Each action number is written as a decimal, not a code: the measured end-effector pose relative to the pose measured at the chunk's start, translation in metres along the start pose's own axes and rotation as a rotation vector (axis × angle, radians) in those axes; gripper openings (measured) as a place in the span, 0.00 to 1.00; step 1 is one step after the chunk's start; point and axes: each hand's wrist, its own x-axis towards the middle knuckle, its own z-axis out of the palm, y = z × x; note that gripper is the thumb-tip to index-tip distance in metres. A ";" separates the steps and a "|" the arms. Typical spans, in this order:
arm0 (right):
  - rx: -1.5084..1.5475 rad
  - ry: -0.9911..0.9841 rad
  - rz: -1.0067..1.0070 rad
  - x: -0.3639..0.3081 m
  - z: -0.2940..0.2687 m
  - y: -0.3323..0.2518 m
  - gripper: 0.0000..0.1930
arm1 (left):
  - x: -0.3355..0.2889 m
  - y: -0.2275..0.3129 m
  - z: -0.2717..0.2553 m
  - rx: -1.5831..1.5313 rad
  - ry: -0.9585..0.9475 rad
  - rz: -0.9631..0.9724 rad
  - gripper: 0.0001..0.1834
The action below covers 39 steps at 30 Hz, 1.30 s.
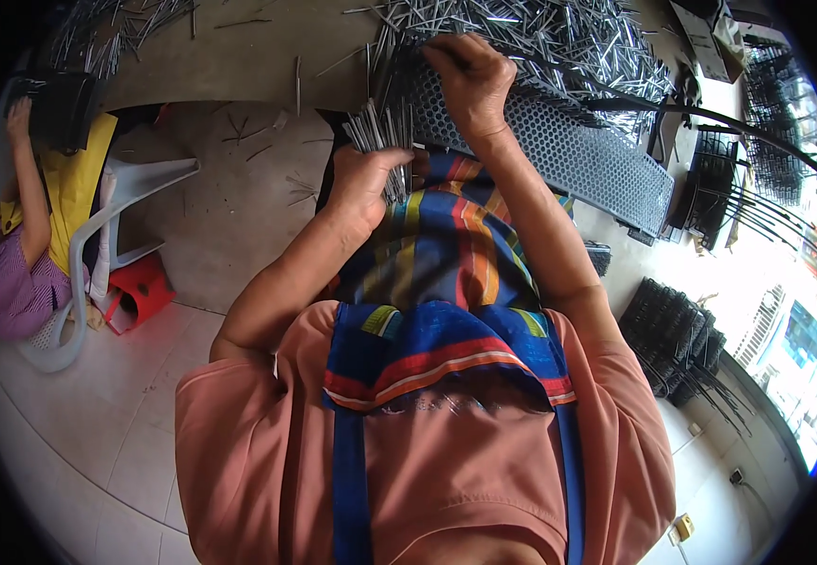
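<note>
My left hand (359, 186) is closed around a bundle of thin grey sticks (377, 130), which fan upward over my lap. Their material is hard to make out. Up and to the right, my right hand (480, 92) is closed in a pinch above a dark perforated panel (582, 160). Whatever sits between those fingertips, if anything, is hidden or too small to name. Beyond the panel lies a large tangled heap of similar grey sticks (559, 42). A striped apron (465, 240) covers my lap below both hands.
At the left a co-worker sits on a white plastic chair (79, 254), a hand on a black tray (74, 108). A red container (137, 290) stands on the floor. Black wire racks (672, 334) are stacked at the right. A dark curved bar (710, 113) crosses the heap's edge.
</note>
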 end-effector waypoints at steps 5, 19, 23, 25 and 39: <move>-0.131 -0.097 -0.091 0.006 0.002 0.000 0.05 | 0.002 0.005 0.000 -0.113 -0.033 -0.087 0.06; 0.420 -0.479 0.748 -0.023 -0.037 -0.017 0.09 | 0.006 -0.003 0.002 -0.143 -0.095 -0.077 0.12; 0.514 -0.039 0.577 -0.016 -0.037 -0.013 0.06 | 0.000 -0.011 -0.011 -0.110 -0.082 -0.187 0.12; 0.531 0.156 0.327 -0.007 -0.033 -0.002 0.04 | -0.012 -0.019 -0.011 -0.004 -0.088 -0.166 0.12; 0.355 0.183 0.126 -0.006 -0.016 0.004 0.05 | -0.010 -0.016 -0.008 0.114 -0.130 0.008 0.07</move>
